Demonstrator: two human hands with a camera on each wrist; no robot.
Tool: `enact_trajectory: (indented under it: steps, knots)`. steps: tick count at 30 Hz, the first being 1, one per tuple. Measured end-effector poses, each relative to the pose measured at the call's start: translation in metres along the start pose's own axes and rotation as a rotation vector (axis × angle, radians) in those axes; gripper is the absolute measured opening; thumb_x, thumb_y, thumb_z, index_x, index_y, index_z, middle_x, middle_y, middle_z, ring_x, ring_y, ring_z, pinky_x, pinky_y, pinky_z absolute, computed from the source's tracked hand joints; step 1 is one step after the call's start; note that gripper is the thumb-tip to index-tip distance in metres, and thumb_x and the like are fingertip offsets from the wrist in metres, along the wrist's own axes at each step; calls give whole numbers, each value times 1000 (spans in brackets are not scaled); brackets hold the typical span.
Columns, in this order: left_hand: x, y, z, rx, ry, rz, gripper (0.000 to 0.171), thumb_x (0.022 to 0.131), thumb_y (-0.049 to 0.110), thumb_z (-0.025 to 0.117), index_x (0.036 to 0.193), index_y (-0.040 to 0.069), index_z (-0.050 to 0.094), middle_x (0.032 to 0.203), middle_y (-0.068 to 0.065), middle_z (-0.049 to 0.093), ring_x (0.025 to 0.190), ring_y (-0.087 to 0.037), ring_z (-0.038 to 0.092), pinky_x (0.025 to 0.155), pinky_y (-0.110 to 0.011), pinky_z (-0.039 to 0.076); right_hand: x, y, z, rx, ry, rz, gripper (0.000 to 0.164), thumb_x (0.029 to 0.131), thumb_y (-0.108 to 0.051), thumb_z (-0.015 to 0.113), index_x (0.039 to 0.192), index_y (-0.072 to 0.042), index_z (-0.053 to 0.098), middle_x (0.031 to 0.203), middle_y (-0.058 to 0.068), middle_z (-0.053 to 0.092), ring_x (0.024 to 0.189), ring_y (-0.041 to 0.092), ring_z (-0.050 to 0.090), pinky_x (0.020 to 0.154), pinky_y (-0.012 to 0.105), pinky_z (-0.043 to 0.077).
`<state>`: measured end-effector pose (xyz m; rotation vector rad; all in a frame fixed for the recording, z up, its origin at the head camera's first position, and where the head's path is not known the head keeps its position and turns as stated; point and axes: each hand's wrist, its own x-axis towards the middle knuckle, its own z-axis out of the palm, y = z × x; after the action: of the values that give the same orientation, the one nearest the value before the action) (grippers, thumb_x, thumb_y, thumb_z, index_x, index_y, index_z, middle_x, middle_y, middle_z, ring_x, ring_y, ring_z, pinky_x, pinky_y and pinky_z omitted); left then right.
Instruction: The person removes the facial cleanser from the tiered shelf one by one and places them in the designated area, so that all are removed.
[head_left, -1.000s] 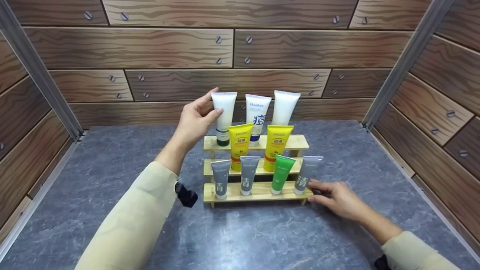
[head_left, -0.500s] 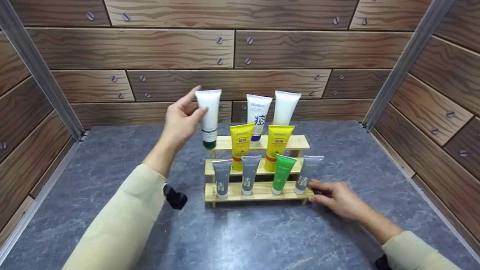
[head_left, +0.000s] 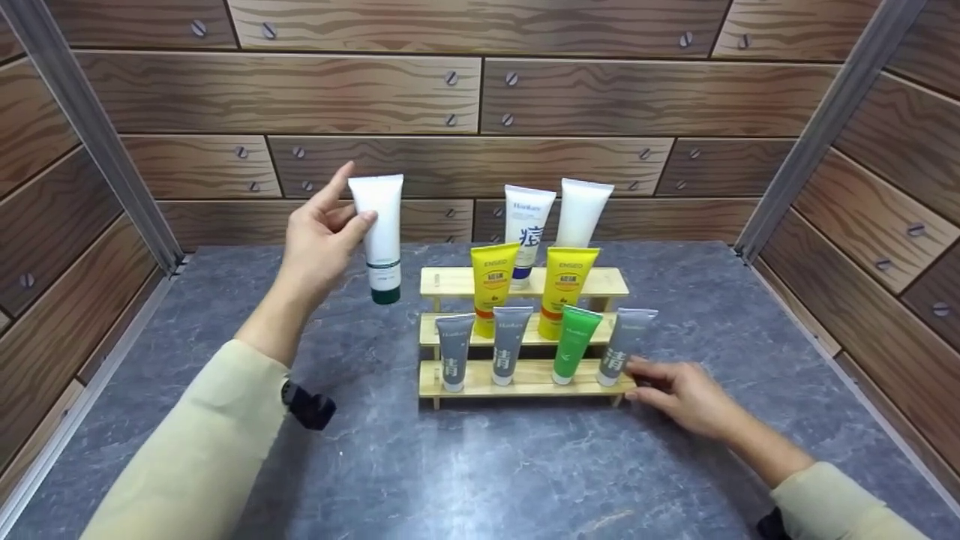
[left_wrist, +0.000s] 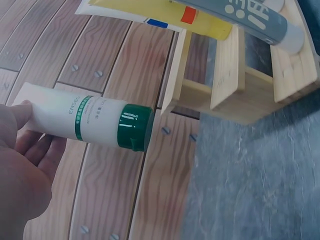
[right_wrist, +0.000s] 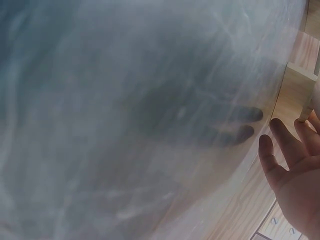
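My left hand (head_left: 322, 236) holds a white squeeze tube (head_left: 384, 240) with a dark green cap, pinched near its flat crimped end. The tube hangs cap down, left of a three-tier wooden display stand (head_left: 480, 377). In the left wrist view, its green cap (left_wrist: 135, 126) points toward the stand's end. At the right end of the bottom tier, my right hand (head_left: 694, 397) grips the stand's edge between thumb and fingers, beside a grey tube (head_left: 625, 346). The right wrist view shows the fingers (right_wrist: 285, 142) by the wooden edge.
Two white tubes, one with blue lettering (head_left: 529, 214) and one plain (head_left: 585, 214), stand on the top tier. Yellow tubes (head_left: 568, 289) occupy the middle. Below are a green tube (head_left: 576, 345) and several grey ones. Wood-patterned walls (head_left: 360, 94) enclose the grey tabletop (head_left: 420, 465).
My left hand has lifted the green-capped white tube off the top tier's left end and carried it leftward, away from the stand. The right hand stays at the stand's right end.
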<state>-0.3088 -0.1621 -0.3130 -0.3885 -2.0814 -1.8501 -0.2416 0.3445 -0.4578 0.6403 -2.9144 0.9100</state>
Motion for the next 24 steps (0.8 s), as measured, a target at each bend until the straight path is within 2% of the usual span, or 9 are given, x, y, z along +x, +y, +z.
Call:
enact_trajectory:
  steps: [8, 14, 19, 24]
  knots:
    - [-13, 1, -18, 48, 3, -1, 67, 104, 5, 68, 163, 26, 45, 131, -20, 71, 120, -26, 70, 96, -35, 58, 0, -1, -1, 2, 1, 6, 51, 96, -30, 79, 136, -1, 69, 143, 24, 61, 129, 48, 60, 109, 64, 43]
    - [-20, -3, -27, 32, 5, -28, 58, 105, 6, 67, 159, 22, 51, 137, -21, 68, 123, -30, 68, 90, -28, 59, 1, -1, 0, 0, 18, -8, 49, 96, -30, 80, 134, -1, 71, 141, 23, 63, 129, 46, 62, 109, 61, 44]
    - [-25, -9, -31, 59, 3, -40, 54, 105, 7, 68, 156, 20, 55, 136, -21, 68, 121, -31, 69, 86, -26, 59, 1, -1, 0, -4, 24, -21, 48, 95, -30, 80, 132, 0, 71, 139, 22, 64, 128, 45, 63, 109, 60, 44]
    - [-27, -16, -31, 90, -2, -70, 50, 105, 9, 67, 153, 16, 57, 136, -22, 67, 121, -31, 69, 89, -28, 59, 1, 0, 1, 5, 10, -3, 50, 96, -32, 80, 134, 0, 70, 141, 23, 63, 129, 47, 61, 110, 63, 43]
